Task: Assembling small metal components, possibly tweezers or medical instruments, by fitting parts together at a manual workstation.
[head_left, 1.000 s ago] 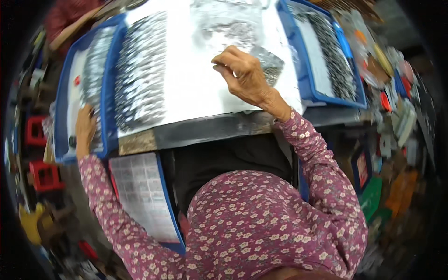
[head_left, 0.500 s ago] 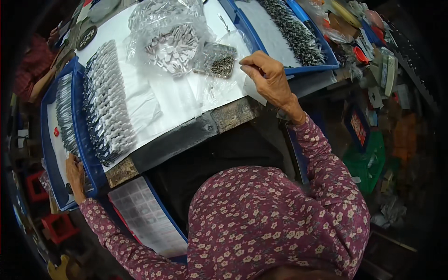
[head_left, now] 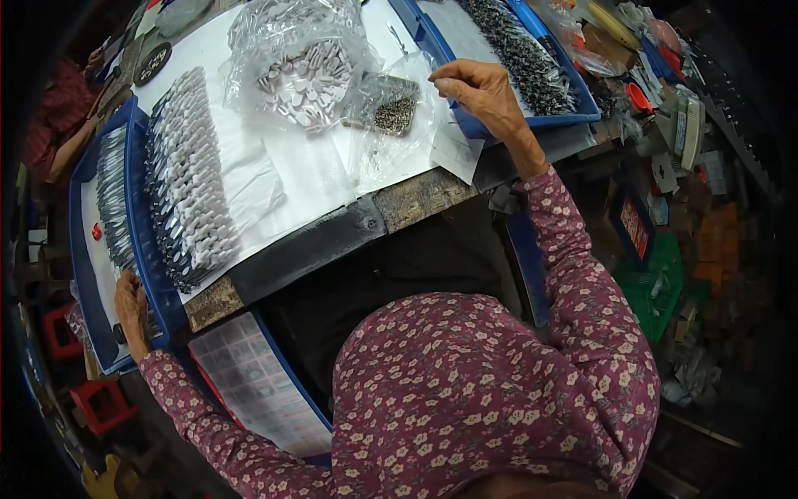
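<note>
My right hand is raised over the table's right side, thumb and fingers pinched together. Whatever it may hold is too small to make out. Below it lie a paper card and a clear bag with a small tray of tiny metal parts. My left hand rests inside the near end of the left blue tray, beside slim metallic pieces; its fingers are partly hidden. Right of that tray are dense rows of white-ended slim pieces. A clear bag of white plastic pieces sits mid-table.
A second blue tray with dark slim pieces stands at the far right. A box with a gridded sheet is below the table's front edge. Clutter and a green crate lie right. Another person's arm shows at far left.
My right hand has risen slightly away from the table's front edge, uncovering more of the paper card, still pinched. My left hand stays at the left tray.
</note>
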